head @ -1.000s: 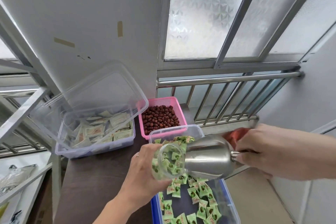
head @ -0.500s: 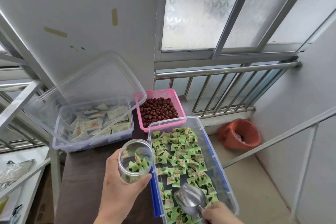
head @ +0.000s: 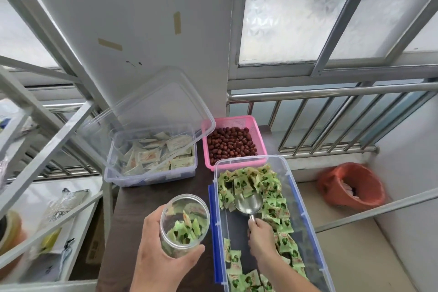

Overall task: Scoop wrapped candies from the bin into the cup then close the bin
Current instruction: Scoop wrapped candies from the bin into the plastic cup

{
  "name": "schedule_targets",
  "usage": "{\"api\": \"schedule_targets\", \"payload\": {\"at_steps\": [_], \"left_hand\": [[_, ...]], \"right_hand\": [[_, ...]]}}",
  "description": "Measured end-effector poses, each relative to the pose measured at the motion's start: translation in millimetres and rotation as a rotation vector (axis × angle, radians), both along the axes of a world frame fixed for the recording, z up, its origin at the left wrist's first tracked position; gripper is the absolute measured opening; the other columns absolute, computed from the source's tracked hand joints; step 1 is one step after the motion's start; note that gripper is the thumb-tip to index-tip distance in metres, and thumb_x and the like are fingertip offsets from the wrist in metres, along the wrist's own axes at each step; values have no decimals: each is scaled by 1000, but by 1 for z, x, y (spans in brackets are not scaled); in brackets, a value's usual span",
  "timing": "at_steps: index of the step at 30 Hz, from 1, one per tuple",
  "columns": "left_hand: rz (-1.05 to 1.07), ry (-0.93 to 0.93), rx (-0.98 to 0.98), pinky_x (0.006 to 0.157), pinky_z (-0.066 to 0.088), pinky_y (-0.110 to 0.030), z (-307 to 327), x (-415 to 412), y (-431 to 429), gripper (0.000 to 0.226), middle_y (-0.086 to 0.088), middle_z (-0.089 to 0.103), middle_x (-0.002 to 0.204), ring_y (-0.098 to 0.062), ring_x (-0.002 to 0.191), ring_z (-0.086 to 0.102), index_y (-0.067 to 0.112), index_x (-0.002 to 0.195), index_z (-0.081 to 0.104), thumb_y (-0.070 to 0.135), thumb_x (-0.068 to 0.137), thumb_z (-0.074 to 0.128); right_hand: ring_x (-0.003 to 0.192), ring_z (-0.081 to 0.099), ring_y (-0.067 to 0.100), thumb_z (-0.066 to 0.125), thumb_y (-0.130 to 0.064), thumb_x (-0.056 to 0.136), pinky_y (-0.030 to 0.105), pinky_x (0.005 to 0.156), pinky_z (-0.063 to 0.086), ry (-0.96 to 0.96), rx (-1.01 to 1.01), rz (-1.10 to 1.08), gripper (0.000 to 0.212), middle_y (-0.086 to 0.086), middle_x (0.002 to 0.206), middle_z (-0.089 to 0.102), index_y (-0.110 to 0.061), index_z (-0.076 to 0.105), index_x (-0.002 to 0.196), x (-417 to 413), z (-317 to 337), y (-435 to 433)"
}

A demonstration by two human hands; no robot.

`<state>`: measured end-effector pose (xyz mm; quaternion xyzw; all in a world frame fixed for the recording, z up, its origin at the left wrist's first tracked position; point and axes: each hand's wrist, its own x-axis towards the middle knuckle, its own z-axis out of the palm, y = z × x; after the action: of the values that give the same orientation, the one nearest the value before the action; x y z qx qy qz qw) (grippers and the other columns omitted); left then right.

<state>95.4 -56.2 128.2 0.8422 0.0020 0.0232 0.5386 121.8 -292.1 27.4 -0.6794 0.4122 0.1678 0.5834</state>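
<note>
The left hand (head: 163,261) has its fingers wrapped round a clear round plastic cup (head: 184,224), a few crinkly green candies (head: 251,185) inside, held over the dark table (head: 147,199) just left of the long clear bin (head: 305,218). The right hand (head: 262,239) grips the shiny metal scoop (head: 248,202) by its handle, bowl nosed into the pile at the far end; the bin floor nearer the person is mostly bare.

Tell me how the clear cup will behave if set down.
The cup looks like light, thin plastic, probably fairly stiff. It is tall and holds only a few candies, so it may tip if nudged. On its side, it would likely roll.
</note>
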Motion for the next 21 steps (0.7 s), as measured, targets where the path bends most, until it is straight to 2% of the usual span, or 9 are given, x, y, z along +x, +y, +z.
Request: {"api": "schedule_targets", "payload": {"at_steps": [3,5,8,11,13,15,17,19,21], "left_hand": [[10,13,26,85,41,7,5,-5,1,107,22,57,125,13,113,57,59,120,45,17,40,102],[9,1,35,85,45,2,5,-8,1,106,18,61,124,8,112,61,56,122,48,16,39,102],[-10,3,65,88,44,3,5,-8,-2,107,16,62,125,7,113,61,59,122,46,22,39,102],[-33,-1,85,91,48,-6,5,-7,-2,106,15,63,125,4,115,61,57,125,45,30,39,101],[-39,-4,94,94,50,-14,4,-5,-3,107,14,63,124,2,116,62,57,126,44,31,38,100],[-35,-2,94,91,47,-4,5,-3,-6,107,19,62,124,8,114,60,63,121,43,27,39,101],[-41,3,99,86,40,7,7,1,-10,108,24,58,124,14,112,57,69,116,41,22,40,101],[-72,-7,122,85,38,8,7,5,-13,108,22,59,122,13,113,56,71,114,40,19,43,100],[-117,-37,147,90,41,2,7,12,-15,105,20,57,123,7,116,56,70,117,39,22,44,98]], "right_hand": [[56,36,18,48,-26,98,35,56,26,-70,-88,50,37,3,61,42,-19,45,61,-14,-13,-12],[57,40,19,48,-23,99,31,57,29,-110,-150,78,37,-1,61,45,-22,48,62,-13,-14,-16],[56,39,20,46,-23,99,32,58,27,-140,-208,121,35,3,63,44,-16,44,64,1,-13,-16],[57,37,18,47,-22,98,33,58,26,-194,-169,148,34,3,62,42,-14,46,65,-1,-19,-21],[56,37,17,49,-22,98,34,57,27,-215,-119,145,32,1,60,43,-10,56,70,-9,-24,-29],[51,34,16,50,-21,99,35,55,25,-226,-79,132,30,-2,56,40,-2,61,79,-17,-23,-37],[43,30,13,50,-17,101,29,47,23,-236,-23,124,30,-4,50,36,2,58,78,-24,-13,-45],[38,29,10,52,-13,100,21,41,21,-282,9,145,31,-3,48,35,-3,61,73,-35,4,-55],[37,29,9,56,-17,96,18,39,22,-359,9,184,28,0,48,35,-10,64,70,-46,29,-65]]}}
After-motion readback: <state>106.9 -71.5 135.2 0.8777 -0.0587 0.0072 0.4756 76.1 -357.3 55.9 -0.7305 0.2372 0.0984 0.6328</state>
